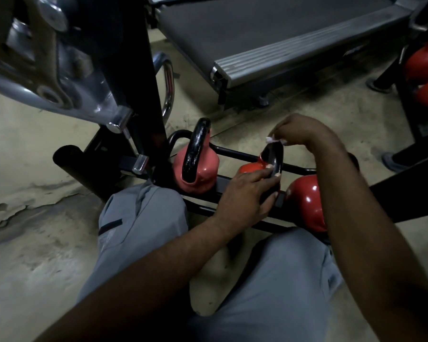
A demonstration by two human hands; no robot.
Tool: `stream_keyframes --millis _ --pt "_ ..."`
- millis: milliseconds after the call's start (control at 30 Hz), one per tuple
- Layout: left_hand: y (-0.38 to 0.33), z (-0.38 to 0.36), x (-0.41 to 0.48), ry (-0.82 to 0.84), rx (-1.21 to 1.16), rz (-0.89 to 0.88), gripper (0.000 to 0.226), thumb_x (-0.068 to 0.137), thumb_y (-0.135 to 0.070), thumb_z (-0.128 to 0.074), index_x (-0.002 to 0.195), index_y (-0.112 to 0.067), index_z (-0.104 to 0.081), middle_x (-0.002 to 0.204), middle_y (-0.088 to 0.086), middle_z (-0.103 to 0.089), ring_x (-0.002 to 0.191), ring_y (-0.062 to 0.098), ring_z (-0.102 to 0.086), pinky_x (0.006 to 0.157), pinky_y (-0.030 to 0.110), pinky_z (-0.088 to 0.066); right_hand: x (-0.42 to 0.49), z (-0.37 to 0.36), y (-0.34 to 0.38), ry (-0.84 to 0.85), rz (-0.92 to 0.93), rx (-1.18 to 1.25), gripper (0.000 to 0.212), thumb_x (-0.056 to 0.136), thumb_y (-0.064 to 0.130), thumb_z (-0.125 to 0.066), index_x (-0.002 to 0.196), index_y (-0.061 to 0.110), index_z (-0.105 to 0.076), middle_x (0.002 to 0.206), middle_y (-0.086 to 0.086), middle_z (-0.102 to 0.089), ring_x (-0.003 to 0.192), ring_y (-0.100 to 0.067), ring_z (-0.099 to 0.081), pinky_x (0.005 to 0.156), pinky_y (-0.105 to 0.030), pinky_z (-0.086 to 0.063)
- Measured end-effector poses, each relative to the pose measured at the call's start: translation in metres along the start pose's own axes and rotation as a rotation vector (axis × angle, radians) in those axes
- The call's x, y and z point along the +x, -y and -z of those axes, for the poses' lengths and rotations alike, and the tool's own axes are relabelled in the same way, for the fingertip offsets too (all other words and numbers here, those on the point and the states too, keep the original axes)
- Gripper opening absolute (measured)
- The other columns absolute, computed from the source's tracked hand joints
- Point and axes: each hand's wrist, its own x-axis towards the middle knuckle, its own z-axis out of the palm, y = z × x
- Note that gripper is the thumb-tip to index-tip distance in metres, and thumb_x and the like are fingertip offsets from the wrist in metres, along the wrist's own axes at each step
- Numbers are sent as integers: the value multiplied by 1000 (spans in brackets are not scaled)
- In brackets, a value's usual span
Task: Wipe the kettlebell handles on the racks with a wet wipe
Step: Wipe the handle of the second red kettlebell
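A low black rack (235,151) on the floor holds three kettlebells. The left one is pink (203,169) with a black handle (195,149) standing upright. The middle red kettlebell (251,167) has a black handle (274,156). My left hand (247,191) grips the near side of that handle. My right hand (299,130) pinches a small white wet wipe (271,139) against the handle's top. A third red kettlebell (307,201) sits to the right, partly hidden by my right forearm.
A black and chrome machine frame (89,77) stands close at the left. A treadmill (282,38) lies behind. Another rack with red kettlebells (425,62) is at the far right. My knees in grey trousers (143,218) crouch near the rack on the concrete floor.
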Motion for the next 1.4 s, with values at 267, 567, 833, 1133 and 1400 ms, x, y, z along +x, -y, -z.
stream_keyframes --millis 267,567,833,1133,1400 --pt "0 -2 0 -19 -22 3 44 87 -32 -64 129 -18 -64 136 2 -59 116 19 -60 98 39 -48 -12 -16 -20 -100 -240 613 9 90 6 -60 92 0 -66 87 -13 -67 79 -21 -68 72 -32 -58" --pt "-1 -1 1 -25 -77 37 42 87 -31 -67 127 -19 -65 136 0 -60 118 14 -59 98 39 -50 -35 -46 -37 -148 -281 1011 14 90 -8 -46 85 0 -57 74 -9 -54 45 -8 -59 50 -26 -52" --pt "-3 -2 1 -45 -97 44 40 86 -30 -68 124 -20 -67 134 0 -61 118 13 -60 95 37 -52 -45 -81 -33 -132 -500 1114 24 91 11 -59 68 5 -61 49 -10 -60 45 -22 -59 47 -28 -44" --pt "0 -4 -1 -22 -62 34 41 88 -32 -66 127 -21 -65 138 -1 -58 121 13 -59 96 41 -52 -55 -86 -31 -341 -253 1060 25 74 0 -79 78 12 -58 68 -7 -67 55 -16 -64 50 -22 -49" --pt "0 -5 -4 -10 27 -13 43 92 -33 -61 132 -20 -61 142 2 -55 124 15 -56 98 42 -49 -44 -67 -45 -374 -126 1072 2 87 14 -72 88 15 -73 87 -10 -75 77 -20 -69 69 -28 -56"
